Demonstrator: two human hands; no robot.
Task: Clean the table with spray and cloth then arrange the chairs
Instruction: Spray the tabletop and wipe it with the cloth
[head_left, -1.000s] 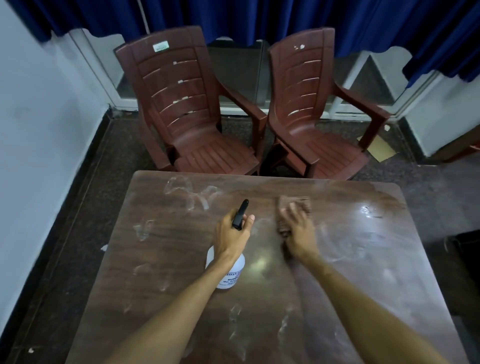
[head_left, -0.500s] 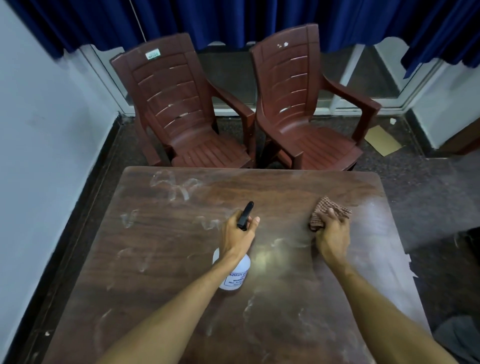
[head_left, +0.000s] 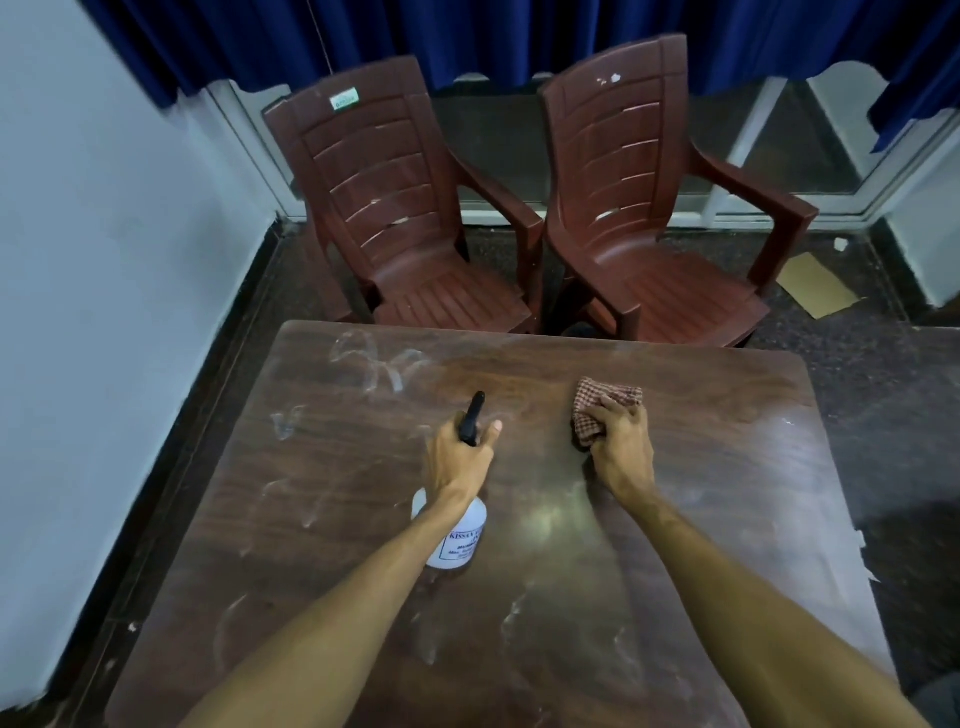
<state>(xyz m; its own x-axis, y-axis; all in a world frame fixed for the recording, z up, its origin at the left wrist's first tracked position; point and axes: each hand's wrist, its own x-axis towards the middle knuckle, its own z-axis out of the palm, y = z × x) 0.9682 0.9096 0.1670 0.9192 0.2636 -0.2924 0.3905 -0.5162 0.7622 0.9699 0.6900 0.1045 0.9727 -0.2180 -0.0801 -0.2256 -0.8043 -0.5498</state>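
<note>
On the brown table (head_left: 727, 467), the left hand (head_left: 460, 460) grips the white spray bottle (head_left: 457, 540) near the centre — just right of it, the right hand (head_left: 621, 447) presses a checked cloth (head_left: 597, 402) flat. Two chairs (head_left: 415, 234) stand beyond the table's far edge.

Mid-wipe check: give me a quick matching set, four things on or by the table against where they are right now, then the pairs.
1. spray bottle
2. checked cloth
3. labelled chair
4. cardboard piece

A. on the floor, right of the chairs
B. under the right hand
C. beyond the table, nearer the left wall
D. held in the left hand

Pairs: 1-D, 2-B, 3-C, 4-A
</note>
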